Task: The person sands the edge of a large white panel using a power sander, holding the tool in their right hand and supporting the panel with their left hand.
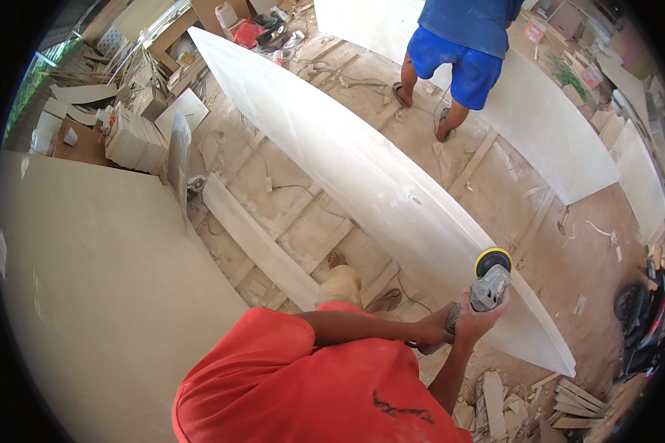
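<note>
An angle grinder (489, 290) with a yellow-rimmed black sanding pad (493, 262) is held in both hands. My left hand (439, 324) grips its rear body, and my right hand (481, 317) wraps around it nearer the head. The pad lies over the ridged far edge of a long, tapered white hull-like piece (332, 149), near its right end. Whether the pad presses on the surface cannot be told. Pale smears and a small dark mark show on the white piece, which stretches diagonally across the view.
Beyond the piece stands a co-worker (460, 55) in blue, beside another large white panel (548, 133). A broad pale sheet (100, 249) fills the left. Cables (293, 186) and wooden battens (474, 160) cross the dusty floor. Wood offcuts (496, 404) lie at lower right, near a motorcycle (645, 321).
</note>
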The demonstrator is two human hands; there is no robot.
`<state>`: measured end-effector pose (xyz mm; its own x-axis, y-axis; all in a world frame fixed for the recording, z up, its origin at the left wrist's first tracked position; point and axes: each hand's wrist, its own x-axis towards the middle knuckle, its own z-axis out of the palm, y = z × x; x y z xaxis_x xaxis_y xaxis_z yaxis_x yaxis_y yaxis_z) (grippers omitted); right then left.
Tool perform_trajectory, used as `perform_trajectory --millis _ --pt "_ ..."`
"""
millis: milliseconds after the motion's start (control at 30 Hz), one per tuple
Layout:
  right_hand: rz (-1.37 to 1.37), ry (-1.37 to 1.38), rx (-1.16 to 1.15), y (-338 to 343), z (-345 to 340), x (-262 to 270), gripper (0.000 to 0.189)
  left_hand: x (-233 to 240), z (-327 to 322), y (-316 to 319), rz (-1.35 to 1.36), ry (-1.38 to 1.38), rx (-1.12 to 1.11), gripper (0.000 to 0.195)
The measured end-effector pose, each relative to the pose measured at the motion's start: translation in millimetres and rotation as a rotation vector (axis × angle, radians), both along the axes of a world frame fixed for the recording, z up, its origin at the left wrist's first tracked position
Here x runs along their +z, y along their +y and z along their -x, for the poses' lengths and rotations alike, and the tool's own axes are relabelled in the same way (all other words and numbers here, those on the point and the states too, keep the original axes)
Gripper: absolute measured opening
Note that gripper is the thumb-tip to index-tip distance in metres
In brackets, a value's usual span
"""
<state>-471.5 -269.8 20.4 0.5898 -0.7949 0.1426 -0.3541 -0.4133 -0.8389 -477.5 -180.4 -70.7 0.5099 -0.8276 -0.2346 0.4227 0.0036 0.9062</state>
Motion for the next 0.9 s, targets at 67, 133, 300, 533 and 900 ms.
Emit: perform_trajectory --millis 67,133,300,533,900 --pt "0.034 0.017 0.052 19 -25 7 0.090 -6 -14 5 0.068 0.012 0.076 0.083" --pt "0.083 0.047 0.054 36 -52 6 0.090 14 -45 33 0.116 0.069 0.163 0.082" --pt "0.123 0.043 0.104 85 -114 6 0.091 9 -105 78 0.049 -0.018 0.227 0.067" --pt "0.143 0.046 0.214 154 -194 9 0.088 22 -187 155 -0.031 -0.005 0.223 0.076" --pt "0.266 0.115 0.381 233 -280 11 0.090 18 -275 239 0.010 0.003 0.231 0.088"
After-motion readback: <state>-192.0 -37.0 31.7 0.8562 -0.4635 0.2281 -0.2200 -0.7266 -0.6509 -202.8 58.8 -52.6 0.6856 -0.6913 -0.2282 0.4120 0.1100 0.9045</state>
